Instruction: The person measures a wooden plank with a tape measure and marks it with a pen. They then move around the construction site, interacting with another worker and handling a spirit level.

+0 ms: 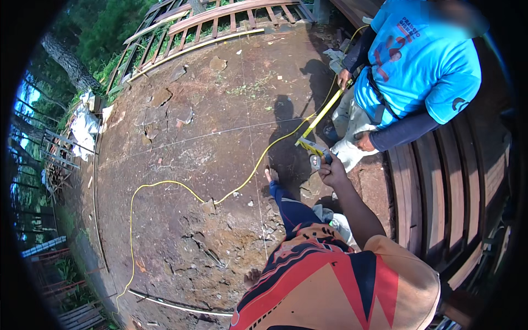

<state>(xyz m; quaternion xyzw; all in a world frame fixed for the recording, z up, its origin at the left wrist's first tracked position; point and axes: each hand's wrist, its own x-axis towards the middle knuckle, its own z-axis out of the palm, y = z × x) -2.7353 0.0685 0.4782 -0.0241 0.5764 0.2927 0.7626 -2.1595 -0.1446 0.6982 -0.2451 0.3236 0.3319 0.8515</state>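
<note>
My right hand (pixel 332 172) is raised in front of my body, closed around the dark end of what looks like a tape measure (pixel 318 149). A yellow blade (pixel 324 114) slants from beside this hand up to the co-worker's hand (pixel 344 78), which grips its far end. The co-worker's other hand (pixel 364 142) rests on their light trousers. Low at my side, my left hand (pixel 252 277) shows only partly past my orange shirt, its fingers small and dark. Whether it holds anything is hidden.
A yellow cord (pixel 165 182) winds across the dirt ground. Thin string lines (pixel 220 132) cross there. Long wooden boards (pixel 426 187) lie stacked at the right. A slatted wooden frame (pixel 220 25) lies at the far side. Loose stones (pixel 218 63) and broken ground lie around.
</note>
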